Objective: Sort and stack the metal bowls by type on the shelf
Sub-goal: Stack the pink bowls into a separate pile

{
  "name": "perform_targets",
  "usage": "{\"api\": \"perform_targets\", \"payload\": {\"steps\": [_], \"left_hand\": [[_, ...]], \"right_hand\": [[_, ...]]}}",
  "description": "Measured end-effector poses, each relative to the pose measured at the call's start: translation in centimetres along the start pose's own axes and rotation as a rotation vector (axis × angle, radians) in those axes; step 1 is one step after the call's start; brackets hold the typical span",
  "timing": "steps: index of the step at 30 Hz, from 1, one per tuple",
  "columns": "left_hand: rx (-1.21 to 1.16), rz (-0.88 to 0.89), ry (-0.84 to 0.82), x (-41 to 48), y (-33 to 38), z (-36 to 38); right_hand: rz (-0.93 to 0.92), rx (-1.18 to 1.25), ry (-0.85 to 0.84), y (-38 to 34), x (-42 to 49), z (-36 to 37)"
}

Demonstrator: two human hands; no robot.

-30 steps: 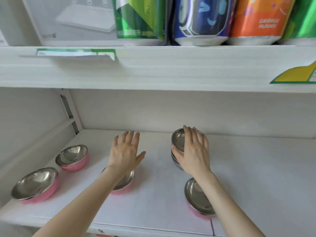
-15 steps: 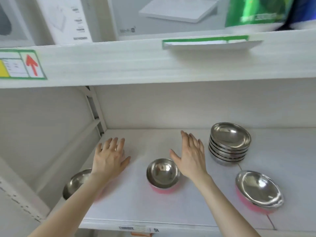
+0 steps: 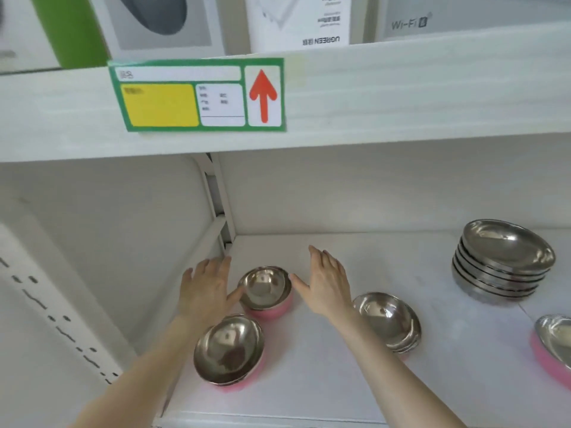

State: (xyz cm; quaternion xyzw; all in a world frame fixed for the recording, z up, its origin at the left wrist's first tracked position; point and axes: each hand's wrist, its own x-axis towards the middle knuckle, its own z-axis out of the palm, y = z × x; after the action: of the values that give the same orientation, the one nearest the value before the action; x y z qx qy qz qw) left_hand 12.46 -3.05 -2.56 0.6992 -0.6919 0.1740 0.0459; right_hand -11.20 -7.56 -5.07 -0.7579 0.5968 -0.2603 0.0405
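Observation:
A small pink-bottomed steel bowl (image 3: 266, 290) sits near the back left of the white shelf (image 3: 309, 381). My left hand (image 3: 206, 288) is open at its left side, thumb touching the rim. My right hand (image 3: 325, 281) is open just to its right, thumb near the rim. A second pink-bottomed bowl (image 3: 229, 350) stands in front, beside my left forearm. A third one (image 3: 387, 321) lies right of my right wrist. At the far right edge, a fourth pink bowl (image 3: 554, 344) is partly cut off. A stack of several plain steel bowls (image 3: 502, 264) stands at the back right.
The upper shelf board (image 3: 401, 94) hangs low overhead, carrying a green price label with a red arrow (image 3: 197, 95) and boxes above. A white side wall and slotted upright (image 3: 216, 199) close off the left.
The view has swung left. Both hands have moved left, from the steel stack and the middle bowl to either side of the back-left pink bowl.

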Motion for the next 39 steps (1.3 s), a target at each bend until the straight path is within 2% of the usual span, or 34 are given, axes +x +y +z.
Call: {"api": "perform_targets", "payload": {"steps": [7, 12, 15, 21, 29, 39], "left_hand": [[-0.164, -0.002, -0.180, 2.1, -0.7, 4.2], [-0.490, -0.054, -0.404, 3.0, 0.4, 6.6], [-0.729, -0.067, -0.462, 3.0, 0.7, 7.1], [-0.790, -0.073, -0.470, 3.6, 0.9, 6.7], [-0.920, -0.021, -0.369, 5.1, 1.6, 3.1], [-0.958, 0.015, -0.324, 5.2, 8.1, -2.7]], "right_hand": [[0.206, 0.147, -0.213, -2.2, 0.5, 4.6], [0.355, 0.295, -0.314, -1.2, 0.8, 6.5], [0.378, 0.451, -0.338, -1.1, 0.8, 7.0], [0.386, 0.577, -0.309, -2.2, 0.9, 7.1], [0.295, 0.596, -0.211, -2.1, 1.7, 2.4], [0.254, 0.596, -0.133, 2.7, 0.3, -5.1]]}}
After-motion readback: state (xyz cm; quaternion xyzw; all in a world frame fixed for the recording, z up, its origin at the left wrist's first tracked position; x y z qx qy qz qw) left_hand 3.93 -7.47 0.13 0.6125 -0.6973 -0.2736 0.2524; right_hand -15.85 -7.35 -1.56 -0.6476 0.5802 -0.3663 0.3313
